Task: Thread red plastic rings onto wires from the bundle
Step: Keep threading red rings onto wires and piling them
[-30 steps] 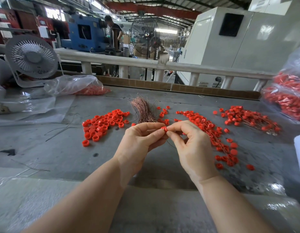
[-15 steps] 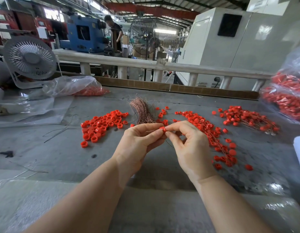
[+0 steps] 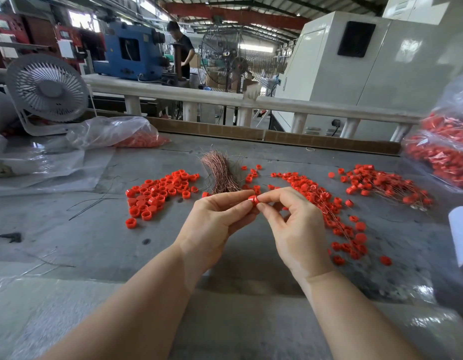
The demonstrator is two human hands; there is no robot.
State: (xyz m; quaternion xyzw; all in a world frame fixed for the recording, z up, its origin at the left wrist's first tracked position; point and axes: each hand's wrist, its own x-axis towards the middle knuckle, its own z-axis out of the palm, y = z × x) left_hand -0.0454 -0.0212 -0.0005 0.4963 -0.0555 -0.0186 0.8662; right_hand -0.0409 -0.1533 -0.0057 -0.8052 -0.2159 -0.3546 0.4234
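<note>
Left hand (image 3: 214, 219) and right hand (image 3: 295, 224) are pinching 1 red ring (image 3: 253, 200) between fingertips, grip closed, above the counter (image 3: 100, 237), just in front of the wire bundle (image 3: 220, 172).

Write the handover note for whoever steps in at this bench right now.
Left hand: pinching a red ring above the table.
Right hand: fingers pinched at the same ring; whether they hold a wire is too fine to tell.
Wire bundle: just beyond the hands.
Loose rings: pile left of the bundle.
Done: threaded rings on wires lie to the right, with a second heap farther right.
Left: finish this ring, then work through the loose pile and bundle.
</note>
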